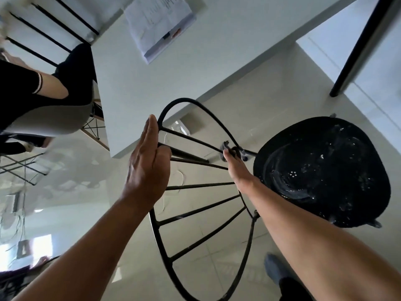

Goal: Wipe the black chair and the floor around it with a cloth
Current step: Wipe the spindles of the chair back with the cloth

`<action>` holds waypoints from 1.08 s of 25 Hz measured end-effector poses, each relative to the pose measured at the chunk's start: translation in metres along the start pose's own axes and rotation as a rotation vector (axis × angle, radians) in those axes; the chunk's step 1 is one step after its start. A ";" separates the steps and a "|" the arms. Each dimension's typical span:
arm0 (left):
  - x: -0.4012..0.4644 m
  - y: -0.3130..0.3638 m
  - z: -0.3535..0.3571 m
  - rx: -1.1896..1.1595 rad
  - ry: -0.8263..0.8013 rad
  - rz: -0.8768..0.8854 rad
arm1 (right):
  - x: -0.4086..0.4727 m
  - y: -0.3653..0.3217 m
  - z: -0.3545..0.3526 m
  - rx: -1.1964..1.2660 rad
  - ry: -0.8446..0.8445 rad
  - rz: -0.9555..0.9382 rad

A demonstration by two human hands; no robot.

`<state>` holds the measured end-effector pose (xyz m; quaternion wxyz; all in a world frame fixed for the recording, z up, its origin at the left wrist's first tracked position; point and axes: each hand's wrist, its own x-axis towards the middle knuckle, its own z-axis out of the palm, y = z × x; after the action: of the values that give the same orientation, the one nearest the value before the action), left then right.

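Papers (159, 25) lie on a white table (195, 68); another seated person (32, 94) nearby.

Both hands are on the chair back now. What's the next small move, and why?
Probably slide the right hand with its small cloth along the spoke it is touching, towards the curved top rail. The left hand already steadies the black chair at the rail, and the cloth sits at the spoke's seat end, so most of it looks unwiped.
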<state>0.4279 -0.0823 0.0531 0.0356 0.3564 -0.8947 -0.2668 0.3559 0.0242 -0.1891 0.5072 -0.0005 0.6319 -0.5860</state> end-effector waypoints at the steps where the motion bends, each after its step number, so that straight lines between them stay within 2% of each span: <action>1: 0.000 0.000 0.000 -0.009 -0.007 0.010 | -0.017 -0.016 0.007 -0.009 0.015 -0.029; 3: 0.001 -0.006 0.000 -0.062 -0.027 0.029 | -0.051 -0.050 0.029 0.018 0.005 -0.171; 7: 0.004 -0.022 -0.002 -0.286 -0.041 0.015 | -0.111 -0.104 0.077 0.091 -0.130 -0.563; 10: 0.006 -0.021 -0.002 -0.475 -0.048 -0.014 | -0.123 -0.099 0.090 -0.062 -0.110 -0.709; 12: 0.006 -0.019 -0.002 -0.464 -0.033 -0.023 | -0.123 -0.075 0.081 -0.219 -0.102 -0.820; 14: 0.005 -0.018 -0.001 -0.438 -0.035 -0.014 | -0.111 -0.046 0.064 -0.190 -0.112 -0.737; 18: 0.005 -0.016 0.000 -0.404 -0.015 -0.016 | -0.060 0.007 0.026 -0.080 0.029 -0.133; 20: 0.005 -0.016 -0.001 -0.365 -0.025 -0.026 | -0.048 0.013 0.015 -0.017 0.090 0.008; 23: 0.007 -0.019 -0.001 -0.346 -0.005 -0.014 | -0.062 -0.021 0.027 0.157 0.108 -0.063; 25: 0.008 -0.021 0.000 -0.365 0.014 -0.015 | -0.085 -0.051 0.051 0.226 0.069 -0.198; 27: 0.009 -0.020 0.000 -0.403 0.021 -0.034 | -0.110 -0.071 0.075 0.170 -0.016 -0.393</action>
<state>0.4335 -0.1002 0.0415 0.1112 0.3599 -0.8167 -0.4372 0.4150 0.0121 -0.0512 0.3864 -0.0858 0.5638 -0.7249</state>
